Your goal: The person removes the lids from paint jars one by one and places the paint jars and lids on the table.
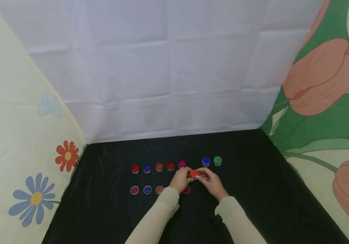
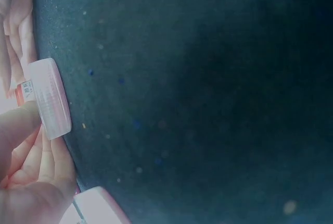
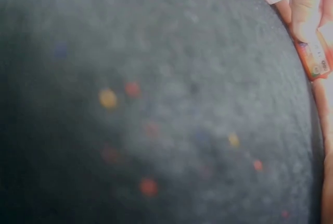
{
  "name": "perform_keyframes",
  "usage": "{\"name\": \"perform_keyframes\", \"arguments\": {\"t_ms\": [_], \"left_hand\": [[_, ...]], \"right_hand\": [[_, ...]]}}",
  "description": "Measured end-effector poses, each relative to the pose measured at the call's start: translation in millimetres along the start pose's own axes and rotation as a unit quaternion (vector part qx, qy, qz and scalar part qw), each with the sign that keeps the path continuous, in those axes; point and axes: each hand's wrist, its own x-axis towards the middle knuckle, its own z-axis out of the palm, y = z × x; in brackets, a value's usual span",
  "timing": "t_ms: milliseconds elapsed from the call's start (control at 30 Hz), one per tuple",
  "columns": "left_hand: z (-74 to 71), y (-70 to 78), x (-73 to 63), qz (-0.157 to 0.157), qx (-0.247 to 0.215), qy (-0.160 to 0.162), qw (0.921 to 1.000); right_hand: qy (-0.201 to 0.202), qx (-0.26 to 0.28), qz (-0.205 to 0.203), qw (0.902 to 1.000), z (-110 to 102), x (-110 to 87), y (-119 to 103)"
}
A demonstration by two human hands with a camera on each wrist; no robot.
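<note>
Both hands hold a small round orange-red tub between their fingertips, just over the black cloth. My left hand pinches it from the left and my right hand from the right. In the right wrist view, fingers hide part of the tub's printed label. A pale, ribbed clear lid shows beside the left fingers in the left wrist view, right against the labelled side. Close behind the left hand stands a magenta tub, and a dark red tub is partly covered by that hand.
Red, blue, orange and other tubs form a back row, with blue and green ones to the right. A nearer row includes a blue tub. A black item lies beside the right sleeve.
</note>
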Motion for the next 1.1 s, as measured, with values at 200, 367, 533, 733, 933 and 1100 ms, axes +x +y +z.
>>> {"name": "perform_keyframes", "arguments": {"t_ms": [200, 367, 533, 733, 933, 1100], "left_hand": [[0.3, 1.1, 0.4, -0.004, 0.007, -0.004, 1.0000], [0.3, 1.4, -0.3, 0.003, 0.024, 0.000, 0.9997], [0.3, 1.0, -0.5, 0.005, 0.027, 0.005, 0.9996], [-0.3, 2.2, -0.7, -0.009, 0.013, -0.006, 0.9999], [-0.8, 5.0, -0.8, -0.013, 0.000, -0.007, 0.9999], [-0.6, 5.2, -0.5, -0.013, 0.004, -0.005, 0.9999]], "right_hand": [[-0.028, 0.005, 0.021, 0.9994, -1.5, -0.6, 0.5], [-0.033, -0.016, 0.014, 0.9992, -1.3, 0.4, 1.5], [-0.025, -0.019, 0.004, 0.9995, 0.1, 2.1, 1.2], [-0.020, 0.010, 0.006, 0.9997, 0.4, 2.4, 1.0], [-0.033, 0.005, 0.018, 0.9993, -3.1, 2.2, -1.2], [-0.048, -0.003, 0.022, 0.9986, -6.7, 1.1, -3.9]]}}
